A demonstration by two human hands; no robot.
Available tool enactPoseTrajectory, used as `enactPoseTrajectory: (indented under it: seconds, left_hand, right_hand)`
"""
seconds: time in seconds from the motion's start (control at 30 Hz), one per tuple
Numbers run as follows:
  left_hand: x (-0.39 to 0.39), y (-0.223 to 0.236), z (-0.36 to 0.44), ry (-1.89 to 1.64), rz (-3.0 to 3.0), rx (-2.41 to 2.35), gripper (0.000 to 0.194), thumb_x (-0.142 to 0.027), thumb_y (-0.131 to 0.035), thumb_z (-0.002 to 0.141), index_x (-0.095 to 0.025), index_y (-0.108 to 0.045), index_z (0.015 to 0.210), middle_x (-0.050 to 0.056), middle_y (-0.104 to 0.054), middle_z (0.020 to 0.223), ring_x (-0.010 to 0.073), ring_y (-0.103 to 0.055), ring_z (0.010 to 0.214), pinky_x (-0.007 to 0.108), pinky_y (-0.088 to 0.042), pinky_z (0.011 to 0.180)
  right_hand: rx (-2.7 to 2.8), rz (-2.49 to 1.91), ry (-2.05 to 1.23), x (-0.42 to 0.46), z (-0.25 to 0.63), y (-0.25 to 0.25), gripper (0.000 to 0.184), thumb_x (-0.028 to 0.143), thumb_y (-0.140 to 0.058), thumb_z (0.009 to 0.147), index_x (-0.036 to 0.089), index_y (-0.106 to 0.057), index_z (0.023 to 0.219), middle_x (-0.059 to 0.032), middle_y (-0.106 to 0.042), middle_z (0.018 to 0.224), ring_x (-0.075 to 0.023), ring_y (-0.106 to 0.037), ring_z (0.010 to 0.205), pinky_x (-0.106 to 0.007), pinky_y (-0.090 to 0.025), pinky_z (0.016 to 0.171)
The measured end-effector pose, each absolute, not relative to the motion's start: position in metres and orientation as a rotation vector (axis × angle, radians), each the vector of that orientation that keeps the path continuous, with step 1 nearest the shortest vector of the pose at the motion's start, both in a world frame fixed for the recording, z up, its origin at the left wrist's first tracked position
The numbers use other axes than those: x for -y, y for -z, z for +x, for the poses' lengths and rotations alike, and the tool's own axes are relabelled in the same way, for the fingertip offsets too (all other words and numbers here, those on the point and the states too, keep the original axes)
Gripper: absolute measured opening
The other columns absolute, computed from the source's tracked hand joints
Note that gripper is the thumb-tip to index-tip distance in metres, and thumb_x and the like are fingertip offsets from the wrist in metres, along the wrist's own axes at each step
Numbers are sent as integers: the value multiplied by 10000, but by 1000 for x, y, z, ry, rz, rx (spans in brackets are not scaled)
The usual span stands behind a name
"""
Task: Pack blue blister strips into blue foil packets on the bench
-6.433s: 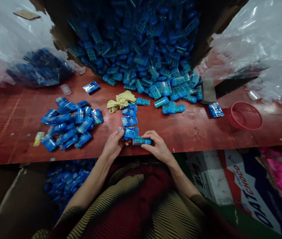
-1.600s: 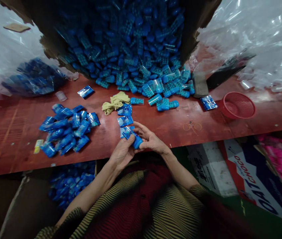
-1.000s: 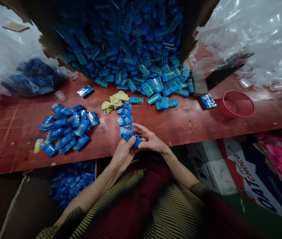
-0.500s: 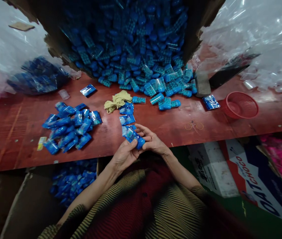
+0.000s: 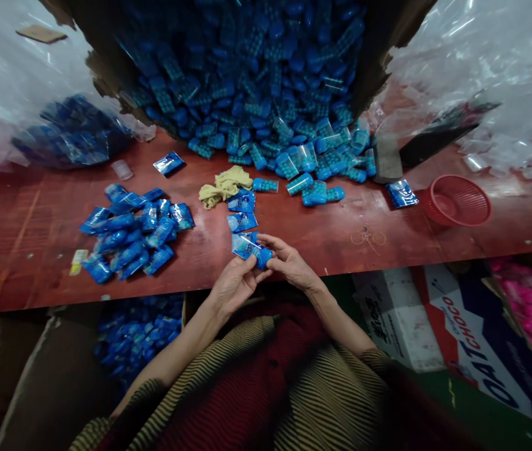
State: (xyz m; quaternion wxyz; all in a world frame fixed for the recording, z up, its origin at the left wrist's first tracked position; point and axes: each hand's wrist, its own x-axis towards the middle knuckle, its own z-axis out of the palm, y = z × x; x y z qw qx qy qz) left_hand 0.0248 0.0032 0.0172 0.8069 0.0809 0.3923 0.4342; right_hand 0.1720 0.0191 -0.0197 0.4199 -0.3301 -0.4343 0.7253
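My left hand (image 5: pixel 234 287) and my right hand (image 5: pixel 289 265) meet at the near edge of the red table (image 5: pixel 21 250). Between their fingertips they pinch a small blue packet (image 5: pixel 252 248), a blue case partly inside a clear blue wrapper. Two more flat blue wrappers (image 5: pixel 242 221) lie just beyond it on the table. A pile of wrapped blue packets (image 5: pixel 129 233) sits to the left. A heap of blue cases (image 5: pixel 275 94) spills from an open cardboard box at the back.
A yellow cloth (image 5: pixel 225 185) lies past the wrappers. A red plastic basket (image 5: pixel 456 200) stands at the right, rubber bands (image 5: pixel 364 237) near it. Clear plastic bags fill both back corners. Below the table are a box of blue packets (image 5: pixel 138 332) and printed cartons (image 5: pixel 472 338).
Both hands have stayed at the table edge, working the blue case into its wrapper; the packet now sits slightly higher, held at the fingertips. The view has shifted a little.
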Motion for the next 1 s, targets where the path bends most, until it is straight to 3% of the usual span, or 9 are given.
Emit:
enactPoseTrajectory:
  seconds: [0.13, 0.33, 0.53, 0.6, 0.67, 0.77, 0.83, 0.93, 1.0]
  left_hand:
    - [-3, -15, 22, -920, 128, -861, 160, -107, -499, 870, -117, -644, 937, 72, -724, 874, 143, -689, 768, 266, -569, 730]
    - [2, -10, 25, -937, 94, -851, 165, -134, -500, 872, -108, -650, 934, 92, -718, 862, 166, -686, 813, 276, -550, 776]
    - [-10, -26, -13, -1084, 34, -887, 216, -164, -419, 903, -130, -628, 940, 80, -720, 825, 199, -693, 799, 321, -569, 724]
    - [-23, -38, -47, -1373, 7, -871, 259, -286, -392, 929, -151, -601, 998, 55, -719, 811, 184, -691, 796, 301, -571, 702]
    - [-35, -49, -80, -1641, 15, -796, 447, -478, -375, 911, -125, -541, 1130, 72, -721, 861, 180, -678, 870, 262, -565, 710]
    - [-44, -54, -100, -1676, 67, -809, 590, -544, -332, 899, -44, -501, 1164, 128, -713, 910, 189, -669, 902, 252, -558, 728]
    - [-41, -46, -88, -1553, 95, -943, 490, -483, -332, 915, -70, -554, 1056, 116, -712, 838, 197, -681, 830, 285, -561, 716]
    - [-29, -21, -52, -1289, 206, -1104, 216, -331, -509, 857, -140, -580, 929, 59, -699, 757, 183, -684, 738, 310, -551, 698]
    - [-23, -2, -35, -1213, 374, -1220, 218, -308, -605, 783, -154, -577, 934, 49, -691, 753, 178, -676, 711, 299, -536, 667]
  right_hand:
    - [1045, -810, -1873, -18, 170, 22, 554, 285, -712, 713, 293, -539, 1239, -11, -565, 1195, -133, -570, 926, -264, -479, 839]
    - [1198, -948, -1873, -16, 165, 12, 588, 211, -656, 739, 293, -493, 1297, 33, -592, 838, -77, -483, 595, -212, -476, 606]
    - [1230, -830, -1845, -23, 162, 18, 616, 255, -697, 701, 296, -490, 1280, -27, -550, 1192, -139, -577, 922, -292, -496, 825]
    - [1271, -930, -1729, -28, 165, 22, 518, 270, -647, 751, 264, -512, 1251, -43, -567, 1142, -137, -579, 911, -309, -484, 842]
    - [1366, -1096, -1539, -34, 167, 24, 413, 268, -587, 805, 233, -537, 1213, -49, -585, 1075, -133, -578, 861, -311, -483, 817]
    - [1738, -1283, -1176, -43, 165, 22, 351, 266, -558, 849, 213, -550, 1196, -63, -589, 1057, -165, -565, 898, -326, -468, 825]
    - [2062, -1413, -900, -47, 159, 18, 353, 273, -574, 854, 206, -550, 1200, -89, -578, 1105, -210, -539, 979, -361, -443, 862]
    - [2376, -1634, -580, -53, 146, 14, 279, 283, -579, 858, 184, -585, 1118, -116, -574, 1108, -262, -511, 1012, -390, -429, 842]
    - [2454, -1706, -498, -56, 140, 14, 194, 282, -560, 871, 186, -602, 1034, -105, -582, 1060, -254, -515, 982, -361, -431, 800]
